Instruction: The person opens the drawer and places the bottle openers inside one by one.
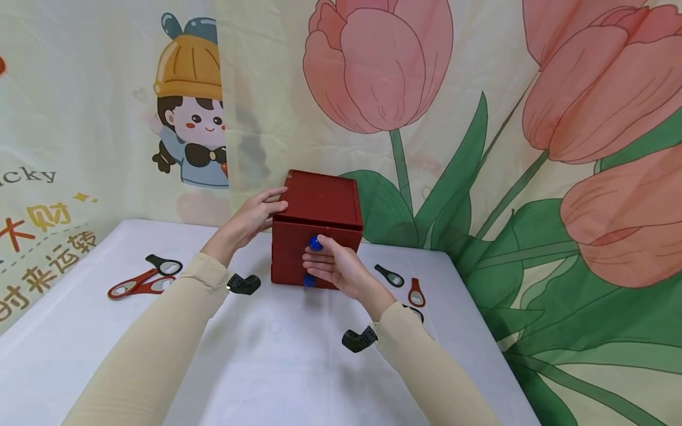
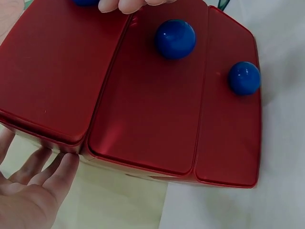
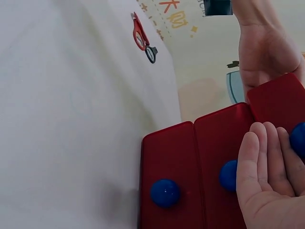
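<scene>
A red drawer box [image 1: 322,198] stands on the white table, with round blue knobs on its stacked drawer fronts. The top drawer front [image 2: 52,67] sits slightly forward of the middle drawer front [image 2: 147,95]. My right hand [image 1: 343,269] pinches the top blue knob [image 3: 298,139] between thumb and index finger, its other fingers stretched out below. The middle knob [image 2: 175,39] is beside those fingers, and the bottom knob [image 2: 244,78] shows uncovered. At the box's left side, my left hand [image 1: 254,216] rests with extended fingers against the side and upper edge.
Left on the table lie red flat tools [image 1: 130,285] with oval ends and a black one [image 1: 164,264]. To the right are a black one [image 1: 390,276] and a red one [image 1: 417,293], with another partly behind my right sleeve [image 1: 410,331]. A printed cloth [image 1: 277,89] hangs behind.
</scene>
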